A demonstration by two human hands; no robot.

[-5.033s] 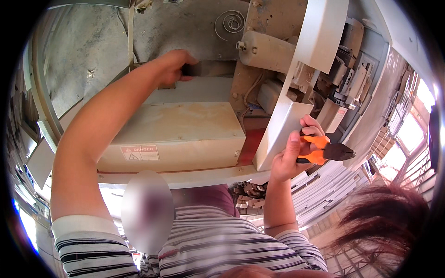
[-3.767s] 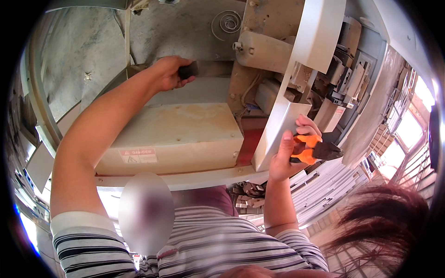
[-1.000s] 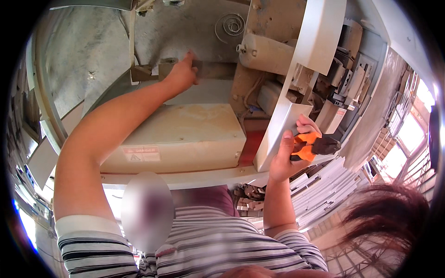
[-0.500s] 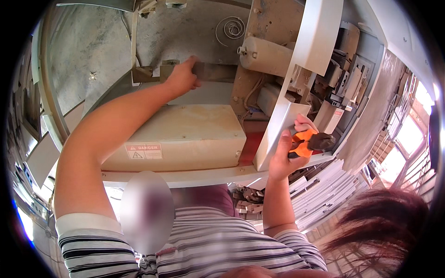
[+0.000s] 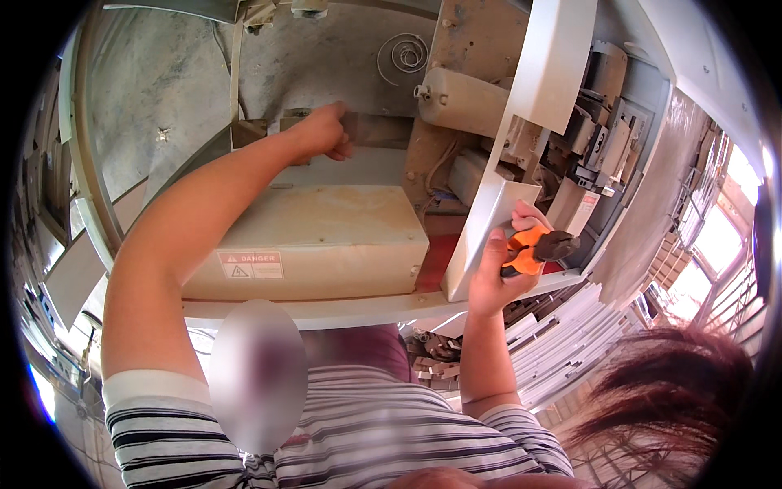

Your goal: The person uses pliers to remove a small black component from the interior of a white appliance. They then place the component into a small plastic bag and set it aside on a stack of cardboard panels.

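My left hand [image 5: 323, 134] reaches far into the open machine housing, at a dark bar [image 5: 383, 130] beyond the cream metal box [image 5: 326, 216]. Its fingers are curled in, and whatever they may hold is hidden. On the right, my right hand [image 5: 498, 273] is closed round a pair of pliers [image 5: 528, 251] with orange and black handles. The dark jaws of the pliers point right. That hand rests against the lower end of a pale upright panel [image 5: 497, 224], its thumb up beside the panel's edge.
A cream cylinder [image 5: 460, 99] lies behind the panel, near a brown plate. A coil of pale wire [image 5: 403, 57] is on the grey floor inside the housing. Mechanical parts [image 5: 599, 138] crowd the right side. Long pale strips [image 5: 562, 342] are stacked below right.
My left hand's fingers look slightly more curled, in nearly the same place. My right hand still holds the pliers. The whole view has shifted a little.
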